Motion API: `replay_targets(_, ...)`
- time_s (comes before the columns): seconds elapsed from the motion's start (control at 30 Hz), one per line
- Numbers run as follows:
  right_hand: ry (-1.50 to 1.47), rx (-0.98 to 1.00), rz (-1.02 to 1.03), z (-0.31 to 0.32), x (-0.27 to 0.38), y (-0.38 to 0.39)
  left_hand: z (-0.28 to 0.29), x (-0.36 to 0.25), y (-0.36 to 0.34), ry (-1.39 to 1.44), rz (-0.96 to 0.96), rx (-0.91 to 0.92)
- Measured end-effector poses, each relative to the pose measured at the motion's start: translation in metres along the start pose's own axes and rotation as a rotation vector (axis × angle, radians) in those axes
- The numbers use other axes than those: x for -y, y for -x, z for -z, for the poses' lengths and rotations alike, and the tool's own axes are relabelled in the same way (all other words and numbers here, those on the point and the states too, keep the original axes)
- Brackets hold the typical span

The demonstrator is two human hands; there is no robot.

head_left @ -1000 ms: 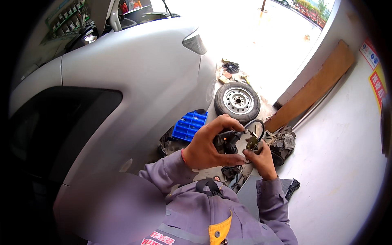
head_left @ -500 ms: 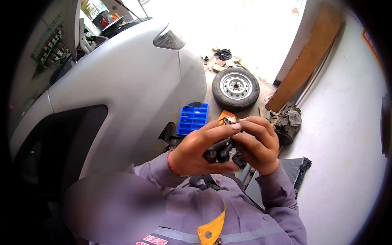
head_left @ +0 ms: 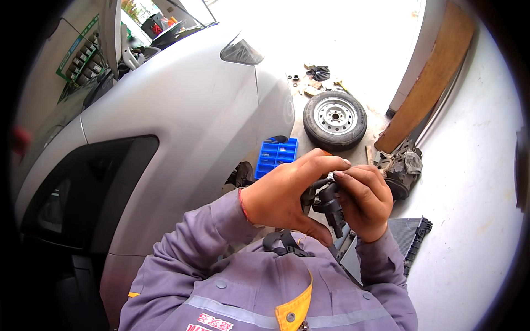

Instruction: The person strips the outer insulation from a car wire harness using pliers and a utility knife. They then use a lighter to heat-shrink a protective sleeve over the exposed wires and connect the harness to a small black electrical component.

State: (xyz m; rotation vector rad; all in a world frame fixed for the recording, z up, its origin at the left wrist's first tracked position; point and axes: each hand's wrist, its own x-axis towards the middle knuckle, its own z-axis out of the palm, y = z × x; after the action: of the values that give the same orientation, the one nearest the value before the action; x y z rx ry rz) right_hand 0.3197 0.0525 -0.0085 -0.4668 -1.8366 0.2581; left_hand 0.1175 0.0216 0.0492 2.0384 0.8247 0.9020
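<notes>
In front of my chest I have a black car part (head_left: pixel 330 205) with a stubby tube that points down toward me. My left hand (head_left: pixel 284 190) curves round its left side, fingers over the top and thumb stretched underneath. The fingertips of my right hand (head_left: pixel 365 199) pinch its upper right end. Both hands meet near the top of the part, so its upper side is partly hidden and its exact kind cannot be made out.
A silver car (head_left: pixel 187 105) stands close on my left. Beyond my hands are a blue compartment tray (head_left: pixel 269 161) and a wheel (head_left: pixel 335 117). To the right are a dirty metal assembly (head_left: pixel 403 168), a radiator (head_left: pixel 406 237), and a brown board (head_left: pixel 430 77) against the white wall.
The black part has turned, and its tube now points downward, more exposed between my hands. My left thumb has dropped lower in the picture. The whole view has shifted slightly.
</notes>
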Motion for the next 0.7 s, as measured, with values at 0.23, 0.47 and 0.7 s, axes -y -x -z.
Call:
replay_targets(0.23, -0.130, 0.023, -0.178, 0.008, -0.007, 0.009, -0.001, 0.033, 0.004, 0.620, 0.205, -0.070)
replay_targets(0.47, -0.132, 0.166, -0.203, 0.008, -0.001, 0.024, -0.018, 0.045, 0.003, 0.959, 0.318, -0.270)
replay_targets(0.7, 0.121, 0.118, -0.116, -0.008, 0.001, 0.034, -0.021, 0.047, 0.000, 0.971, 0.331, -0.330)
